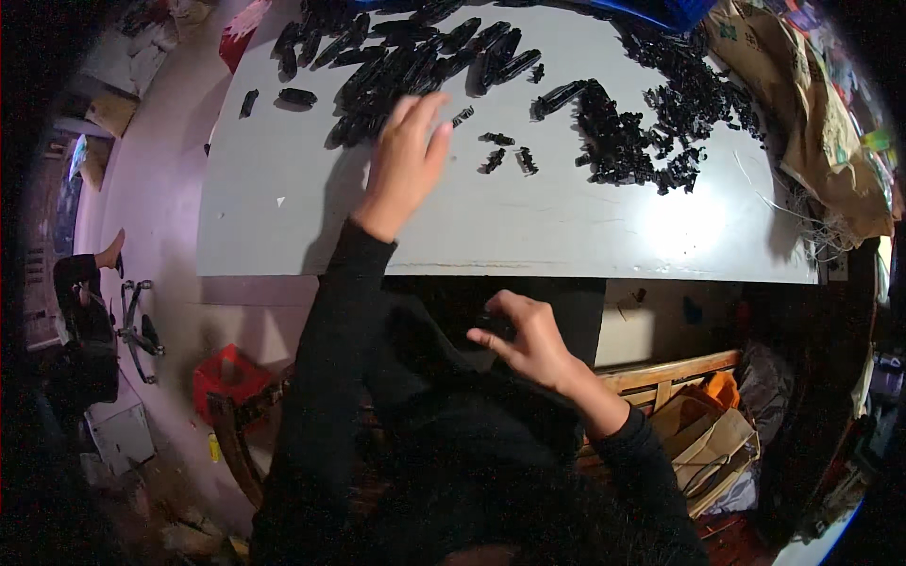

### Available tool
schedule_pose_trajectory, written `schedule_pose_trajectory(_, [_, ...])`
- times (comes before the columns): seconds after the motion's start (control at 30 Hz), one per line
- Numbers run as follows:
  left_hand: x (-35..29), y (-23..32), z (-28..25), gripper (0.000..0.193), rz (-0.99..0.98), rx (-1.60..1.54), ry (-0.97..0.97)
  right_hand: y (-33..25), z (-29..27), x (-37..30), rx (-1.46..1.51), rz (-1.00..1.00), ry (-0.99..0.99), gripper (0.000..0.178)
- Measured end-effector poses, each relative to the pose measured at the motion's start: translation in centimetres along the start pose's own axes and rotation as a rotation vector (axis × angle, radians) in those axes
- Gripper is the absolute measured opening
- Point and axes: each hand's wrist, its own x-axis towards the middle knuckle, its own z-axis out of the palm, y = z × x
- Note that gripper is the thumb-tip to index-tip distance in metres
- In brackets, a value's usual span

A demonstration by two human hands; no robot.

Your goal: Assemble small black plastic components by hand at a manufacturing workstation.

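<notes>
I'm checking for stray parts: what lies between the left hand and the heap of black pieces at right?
The head view shows loose black pieces on the tabletop between the left hand and that heap.

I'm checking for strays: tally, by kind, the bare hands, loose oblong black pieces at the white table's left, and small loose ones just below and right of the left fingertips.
Bare left hand and bare right hand: 2
Loose oblong black pieces: 2
Small jagged black pieces, loose: 4
Total: 8

Black parts (415, 66), pale grey table (453, 217)
</notes>
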Motion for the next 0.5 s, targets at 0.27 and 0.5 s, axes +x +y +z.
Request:
schedule_pose_trajectory(0.27, [2.5, -1.9, 2.7, 0.032, -0.083, 0.710, -0.040, -0.6, -3.2, 4.3, -0.111, -0.092, 0.207, 0.020])
schedule_pose_trajectory(0.5, [-1.0, -0.7, 1.5, 0.023, -0.171, 0.050, 0.087, 2.5, -6.5, 11.9, -0.618, -0.012, 0.579, 0.019])
